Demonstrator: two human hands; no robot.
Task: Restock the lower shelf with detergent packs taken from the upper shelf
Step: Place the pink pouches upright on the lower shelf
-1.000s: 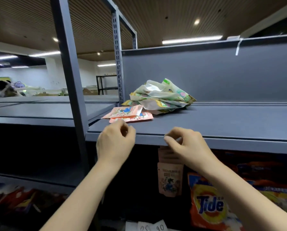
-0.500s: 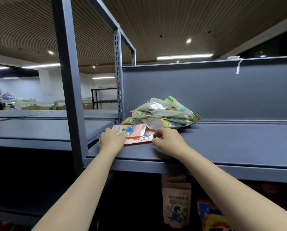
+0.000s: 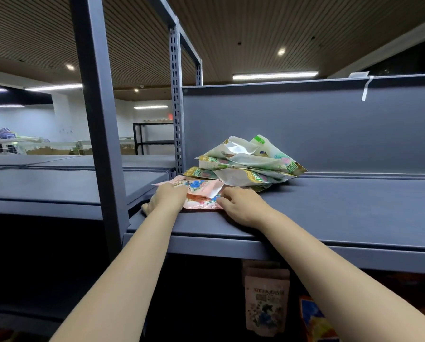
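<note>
Two flat pink detergent packs (image 3: 204, 190) lie stacked near the left end of the grey upper shelf (image 3: 342, 213). My left hand (image 3: 166, 198) lies over their left edge, fingers curled around it. At their right edge, the fingertips of my right hand (image 3: 243, 206) pinch the lower pack. Just behind them sits a loose pile of green and white packs (image 3: 246, 164). Below the shelf hangs a pale pink pack (image 3: 267, 302) in the dark lower bay, with an orange pack (image 3: 315, 319) beside it.
A grey upright post (image 3: 100, 134) stands just left of my left arm, and a slotted upright (image 3: 177, 107) meets the shelf's grey back panel (image 3: 305, 129). More grey shelving (image 3: 46, 183) extends to the left.
Both hands have gone from the shelf's front edge forward onto the pink packs and closed on their edges. The view has tilted up, so less of the lower bay shows.
</note>
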